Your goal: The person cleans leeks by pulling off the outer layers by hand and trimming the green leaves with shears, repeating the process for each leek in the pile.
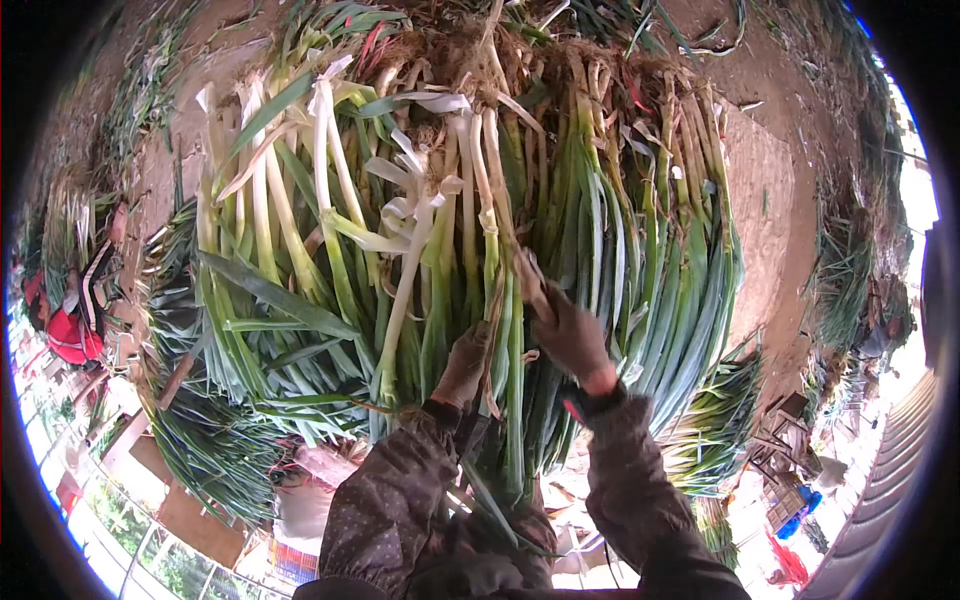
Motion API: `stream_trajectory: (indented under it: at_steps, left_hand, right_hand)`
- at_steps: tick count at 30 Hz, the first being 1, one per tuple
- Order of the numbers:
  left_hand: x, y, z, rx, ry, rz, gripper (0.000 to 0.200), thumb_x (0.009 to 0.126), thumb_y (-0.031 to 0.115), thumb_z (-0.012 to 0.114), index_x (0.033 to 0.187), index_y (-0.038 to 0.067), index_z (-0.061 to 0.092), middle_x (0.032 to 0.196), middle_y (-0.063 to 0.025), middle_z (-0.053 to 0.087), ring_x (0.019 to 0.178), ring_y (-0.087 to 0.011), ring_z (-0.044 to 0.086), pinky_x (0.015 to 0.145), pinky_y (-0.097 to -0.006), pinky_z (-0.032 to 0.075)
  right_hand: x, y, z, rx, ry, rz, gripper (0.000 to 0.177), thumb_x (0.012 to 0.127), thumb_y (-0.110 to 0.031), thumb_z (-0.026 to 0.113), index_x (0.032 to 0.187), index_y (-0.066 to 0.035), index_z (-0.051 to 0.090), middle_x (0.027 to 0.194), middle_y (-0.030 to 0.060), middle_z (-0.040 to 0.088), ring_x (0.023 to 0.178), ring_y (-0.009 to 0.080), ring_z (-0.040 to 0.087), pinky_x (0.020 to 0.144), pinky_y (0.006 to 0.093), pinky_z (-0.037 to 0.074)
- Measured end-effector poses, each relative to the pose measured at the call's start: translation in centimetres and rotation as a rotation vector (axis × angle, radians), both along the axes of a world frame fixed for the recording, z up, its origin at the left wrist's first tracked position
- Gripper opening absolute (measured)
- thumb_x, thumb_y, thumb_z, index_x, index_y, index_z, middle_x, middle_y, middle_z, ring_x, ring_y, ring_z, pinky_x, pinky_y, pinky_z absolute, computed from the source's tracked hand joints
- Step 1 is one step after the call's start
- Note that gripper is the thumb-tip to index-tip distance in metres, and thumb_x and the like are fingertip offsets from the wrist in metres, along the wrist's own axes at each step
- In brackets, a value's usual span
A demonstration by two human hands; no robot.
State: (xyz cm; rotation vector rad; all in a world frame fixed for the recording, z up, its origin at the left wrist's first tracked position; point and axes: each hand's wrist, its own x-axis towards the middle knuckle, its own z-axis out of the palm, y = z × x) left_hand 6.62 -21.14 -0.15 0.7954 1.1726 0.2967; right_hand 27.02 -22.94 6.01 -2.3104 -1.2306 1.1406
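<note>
Large green onions with white stems and long green leaves lie in a thick heap in front of me. My left hand (462, 367) is closed around a green onion (491, 220) at its green part, with a dry brownish leaf (492, 365) hanging beside the fingers. My right hand (570, 335) is closed on a pale, dry outer leaf (530, 280) along the same stalk, just right of the left hand. Roots (485, 80) of the held stalk point away from me. Left of it, cleaner white-stemmed onions (325, 150) rest on the heap.
Right of centre lie untrimmed onions (640, 260) with brownish stems and roots. Bare ground (765, 230) runs along the right side. Another person in red (75, 335) is at the far left. More onion piles (215, 440) lie around, and a wooden stool (785, 440) stands at the lower right.
</note>
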Motion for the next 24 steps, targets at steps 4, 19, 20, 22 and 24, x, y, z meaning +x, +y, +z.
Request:
stream_trajectory:
  at_steps: [4,19,20,22,24]
  left_hand:
    - [-0.3,0.3,-0.6,0.011,-0.011,-0.042,0.045,0.103,0.039,0.063,0.115,-0.004,0.065,0.103,-0.0073,0.068,0.093,-0.0132,0.060,0.085,-0.0323,0.050]
    - [2.1,0.1,0.9,0.072,0.087,-0.012,0.040,0.092,0.023,0.074,0.124,0.001,0.066,0.109,-0.0105,0.074,0.096,-0.0180,0.068,0.086,-0.0337,0.053]
    - [2.3,0.5,1.7,0.083,0.084,-0.002,0.042,0.092,0.025,0.075,0.125,0.001,0.066,0.109,-0.0110,0.074,0.095,-0.0191,0.069,0.086,-0.0342,0.053]
    - [1.9,-0.3,-0.2,0.111,0.150,-0.057,0.046,0.090,0.028,0.076,0.128,0.003,0.065,0.108,-0.0130,0.075,0.096,-0.0219,0.071,0.086,-0.0353,0.054]
    - [1.8,-0.5,-0.8,0.142,0.173,-0.074,0.050,0.090,0.032,0.076,0.130,0.005,0.065,0.106,-0.0143,0.075,0.096,-0.0248,0.073,0.086,-0.0366,0.055]
  right_hand:
    - [-2.5,-5.4,3.8,-0.131,0.031,0.039,0.064,0.090,-0.032,0.065,0.149,-0.019,0.047,0.085,0.0232,0.071,0.077,0.0476,0.069,0.069,0.0547,0.056]
    - [-3.0,-3.0,2.1,-0.148,-0.055,0.041,0.067,0.088,-0.035,0.070,0.149,-0.019,0.047,0.096,0.0225,0.072,0.084,0.0474,0.069,0.071,0.0562,0.054]
    - [-2.9,-2.1,1.6,-0.151,-0.076,0.052,0.068,0.088,-0.035,0.070,0.149,-0.019,0.047,0.096,0.0225,0.072,0.085,0.0473,0.069,0.071,0.0561,0.055]
    - [-2.8,-0.2,1.1,-0.119,-0.104,0.049,0.069,0.086,-0.034,0.069,0.149,-0.017,0.048,0.094,0.0247,0.072,0.086,0.0470,0.069,0.074,0.0559,0.055]
    - [-2.6,1.4,0.6,-0.117,-0.131,0.054,0.069,0.085,-0.033,0.068,0.149,-0.016,0.048,0.092,0.0262,0.071,0.086,0.0474,0.069,0.075,0.0560,0.054]
